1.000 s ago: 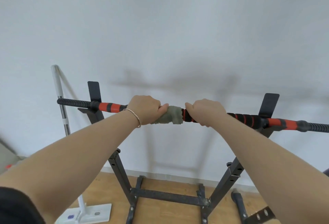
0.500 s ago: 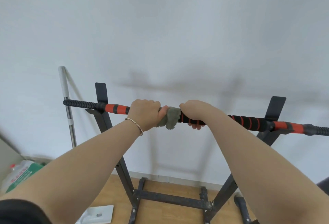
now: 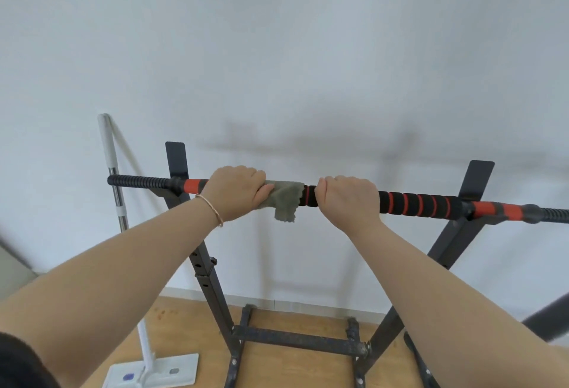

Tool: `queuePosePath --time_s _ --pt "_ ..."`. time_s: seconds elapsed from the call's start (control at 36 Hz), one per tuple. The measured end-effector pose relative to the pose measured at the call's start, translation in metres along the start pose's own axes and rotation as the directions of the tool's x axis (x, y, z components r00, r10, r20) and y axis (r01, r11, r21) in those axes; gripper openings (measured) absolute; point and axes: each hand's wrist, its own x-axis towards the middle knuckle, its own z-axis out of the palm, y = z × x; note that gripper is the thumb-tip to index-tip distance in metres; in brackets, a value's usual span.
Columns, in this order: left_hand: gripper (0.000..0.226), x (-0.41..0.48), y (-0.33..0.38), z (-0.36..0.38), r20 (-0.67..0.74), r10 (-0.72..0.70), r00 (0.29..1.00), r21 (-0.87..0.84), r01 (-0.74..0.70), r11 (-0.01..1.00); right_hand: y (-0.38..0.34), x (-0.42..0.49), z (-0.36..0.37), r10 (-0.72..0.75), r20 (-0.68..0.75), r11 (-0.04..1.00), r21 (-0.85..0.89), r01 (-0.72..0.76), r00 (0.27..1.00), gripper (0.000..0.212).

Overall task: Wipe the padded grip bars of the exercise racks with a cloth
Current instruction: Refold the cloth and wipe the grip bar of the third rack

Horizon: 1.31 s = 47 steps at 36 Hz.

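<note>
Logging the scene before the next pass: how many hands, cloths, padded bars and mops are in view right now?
hands: 2 (left hand, right hand)
cloth: 1
padded bar: 1
mop: 1
total: 5

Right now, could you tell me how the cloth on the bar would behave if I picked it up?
Probably floppy: the cloth wraps the padded bar and its free corner hangs limp beside the left hand. Likely light, as it looks thin and ragged-edged.
</note>
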Motion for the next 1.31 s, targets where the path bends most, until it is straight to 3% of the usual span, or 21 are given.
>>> queuePosePath --time_s 0.08,0.19,0.31,0.33,0.36,0.42,0.47,0.53,0.58,0.67,0.69,0.72,0.78,0.81,0.89,0.94,1.03,1.08,1.14,1.25,1.31 --pt "0.054 -0.012 -0.007 0.006 -0.125 0.085 0.988 0.048 -0.080 0.996 0.001 0.004 0.005 0.004 0.048 1.000 -0.023 -0.003 0.999 0.044" --pt "0.048 0.002 0.005 -0.002 -0.220 0.067 0.973 0.002 -0.068 0.998 0.005 0.012 0.013 -0.033 0.358 0.989 -0.120 0.081 0.933 0.033" --pt "0.061 0.029 0.016 -0.008 0.204 0.038 0.978 -0.205 0.004 0.979 0.010 0.026 0.011 0.010 0.512 1.000 -0.015 -0.002 0.859 0.024" --pt "0.063 0.032 0.015 -0.004 0.244 0.018 0.970 -0.210 0.035 0.977 0.012 0.033 0.010 0.056 0.561 0.992 0.065 -0.111 0.826 0.016" --pt "0.064 0.034 0.013 0.000 0.234 0.001 0.972 -0.203 0.048 0.978 0.014 0.042 0.006 0.093 0.629 0.971 0.114 -0.210 0.772 0.013" --pt "0.065 0.035 0.013 0.004 0.186 -0.008 0.982 -0.166 0.040 0.985 0.012 0.058 -0.006 0.133 0.806 0.869 0.186 -0.459 0.577 0.035" --pt "0.066 0.035 0.014 0.008 0.142 -0.023 0.990 -0.149 0.045 0.988 0.005 0.069 -0.011 0.055 0.909 0.805 0.205 -0.556 0.414 0.050" --pt "0.069 0.037 0.015 0.009 0.154 -0.044 0.987 -0.147 0.067 0.987 -0.001 0.074 -0.012 0.035 0.941 0.787 0.182 -0.590 0.338 0.055" --pt "0.069 0.040 0.014 0.008 0.218 -0.062 0.974 -0.157 0.098 0.983 -0.004 0.071 -0.009 0.081 0.914 0.795 0.182 -0.579 0.397 0.045" --pt "0.064 0.046 0.011 0.009 0.258 -0.080 0.963 -0.141 0.120 0.983 -0.006 0.042 0.003 0.084 0.602 0.973 0.121 -0.195 0.794 0.026" --pt "0.064 0.045 0.009 0.009 0.253 -0.087 0.964 -0.126 0.122 0.985 -0.009 0.030 0.005 0.065 0.482 0.991 0.071 -0.113 0.874 0.035" --pt "0.065 0.044 0.008 0.009 0.245 -0.095 0.965 -0.116 0.126 0.985 -0.014 0.019 0.002 0.061 0.437 0.990 0.091 -0.112 0.898 0.054" --pt "0.068 0.039 0.008 0.010 0.210 -0.120 0.970 -0.099 0.143 0.985 -0.017 0.009 -0.002 0.028 0.406 0.989 0.122 -0.085 0.913 0.082" --pt "0.069 0.036 0.009 0.010 0.189 -0.139 0.972 -0.087 0.158 0.984 -0.017 0.009 0.001 0.012 0.380 0.995 0.091 -0.050 0.925 0.078" --pt "0.065 0.033 0.018 0.009 0.153 -0.190 0.970 -0.041 0.198 0.979 -0.013 0.022 0.004 0.130 0.435 0.983 0.062 -0.173 0.891 0.022" --pt "0.061 0.031 0.022 0.010 0.134 -0.215 0.967 -0.005 0.218 0.976 -0.010 0.044 0.000 0.208 0.622 0.928 0.118 -0.353 0.755 0.022" --pt "0.055 0.029 0.022 0.009 0.133 -0.224 0.965 0.028 0.223 0.975 -0.008 0.071 -0.014 0.087 0.908 0.803 0.180 -0.569 0.409 0.046" --pt "0.055 0.030 0.021 0.009 0.132 -0.225 0.966 0.012 0.225 0.974 -0.006 0.076 -0.013 0.032 0.944 0.778 0.183 -0.602 0.327 0.052" --pt "0.056 0.033 0.019 0.009 0.145 -0.223 0.964 -0.021 0.228 0.973 -0.005 0.070 -0.011 0.043 0.927 0.799 0.193 -0.570 0.373 0.047" --pt "0.058 0.035 0.018 0.007 0.176 -0.211 0.962 -0.046 0.222 0.974 -0.008 0.055 -0.001 0.081 0.769 0.879 0.245 -0.409 0.634 0.030" --pt "0.059 0.036 0.018 0.005 0.190 -0.212 0.958 -0.040 0.224 0.974 -0.012 0.044 0.003 0.098 0.584 0.932 0.230 -0.280 0.806 0.017"
